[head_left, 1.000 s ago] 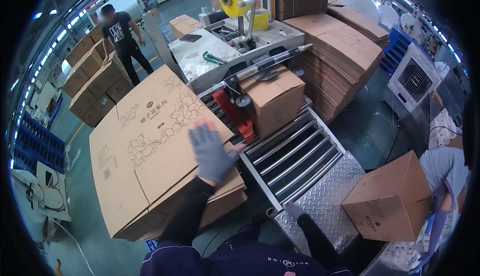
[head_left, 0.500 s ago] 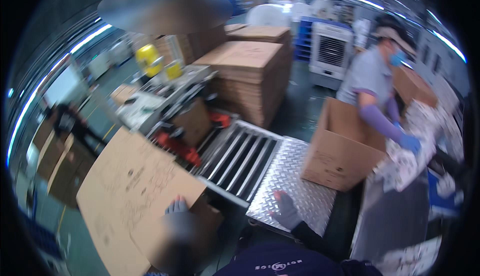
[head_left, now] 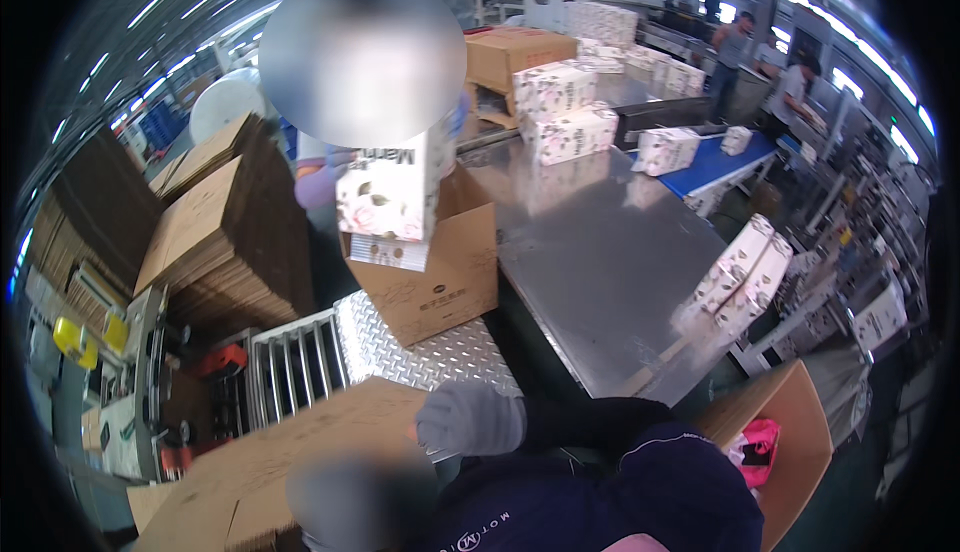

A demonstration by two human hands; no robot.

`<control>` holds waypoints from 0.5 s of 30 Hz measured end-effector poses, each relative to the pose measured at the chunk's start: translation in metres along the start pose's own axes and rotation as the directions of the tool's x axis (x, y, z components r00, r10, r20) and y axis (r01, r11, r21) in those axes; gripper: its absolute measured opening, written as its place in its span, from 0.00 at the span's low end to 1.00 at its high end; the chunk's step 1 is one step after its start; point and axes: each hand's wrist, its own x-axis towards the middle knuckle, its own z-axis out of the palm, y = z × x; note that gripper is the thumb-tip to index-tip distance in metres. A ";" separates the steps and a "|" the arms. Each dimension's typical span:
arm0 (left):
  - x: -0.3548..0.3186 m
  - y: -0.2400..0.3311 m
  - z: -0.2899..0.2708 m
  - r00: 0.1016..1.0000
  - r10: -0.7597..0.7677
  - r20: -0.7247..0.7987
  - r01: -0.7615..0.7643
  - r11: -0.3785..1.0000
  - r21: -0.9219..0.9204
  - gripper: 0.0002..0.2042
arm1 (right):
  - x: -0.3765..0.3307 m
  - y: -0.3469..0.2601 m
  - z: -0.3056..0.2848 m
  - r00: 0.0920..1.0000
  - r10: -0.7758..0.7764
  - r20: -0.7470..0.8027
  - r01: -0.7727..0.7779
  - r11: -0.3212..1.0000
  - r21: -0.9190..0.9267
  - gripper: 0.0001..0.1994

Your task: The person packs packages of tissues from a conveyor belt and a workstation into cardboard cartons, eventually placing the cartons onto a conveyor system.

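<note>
A flattened brown cardboard box [head_left: 290, 437] lies across the lower left in front of me. My right hand [head_left: 470, 418], in a grey glove with bare fingertips, is closed at the cardboard's right edge. My left hand [head_left: 335, 497] rests low over the cardboard, too blurred to show its fingers. Beyond, an open carton [head_left: 440, 287] stands on a silver tread plate [head_left: 465, 357]. A co-worker behind it holds white flower-printed packs [head_left: 385, 202] over its opening.
A roller conveyor [head_left: 295, 362] joins the tread plate on the left, beside stacked flat cartons [head_left: 225, 237]. Right of the open carton stretches a metal table [head_left: 600, 282] bearing flower-printed packs [head_left: 740, 272]. Another open box [head_left: 800, 452] with a pink item stands at lower right.
My view has swung to the right. My right hand has gone from spread over the tread plate to closed at the cardboard's edge. The co-worker now holds packs over the carton.
</note>
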 end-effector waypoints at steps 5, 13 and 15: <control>0.017 -0.078 0.005 0.955 -0.244 -0.169 0.280 0.930 0.238 0.17 | -0.053 0.092 -0.079 0.908 0.307 0.284 -0.195 0.912 -0.361 0.09; 0.046 -0.052 -0.013 0.990 -0.051 0.133 0.079 0.973 -0.218 0.24 | -0.032 0.135 -0.012 0.577 0.605 -0.548 -0.816 0.456 -0.356 0.40; 0.059 -0.059 -0.022 0.990 -0.028 0.141 0.067 0.958 -0.278 0.27 | -0.018 0.128 0.027 0.352 0.644 -0.679 -0.907 0.415 -0.077 0.48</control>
